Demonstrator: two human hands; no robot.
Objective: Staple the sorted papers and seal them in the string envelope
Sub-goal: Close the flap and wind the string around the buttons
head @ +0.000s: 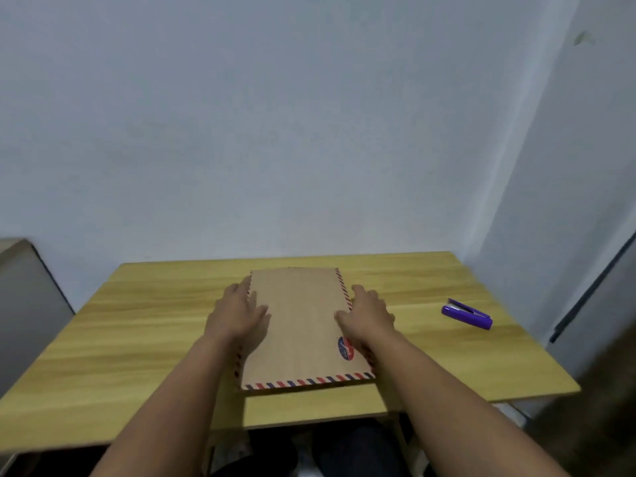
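With both flat hands, left hand point(237, 313) and right hand point(368, 313), pressing the envelope point(303, 325) mid-frame, gripping nothing, I'm judging papers loaded, string closure next, stapler point(467, 313) idling right.

One envelope point(303, 325) – one purple stapler point(467, 313) – one table point(137, 325) – two hands: left hand point(237, 313), right hand point(370, 313).
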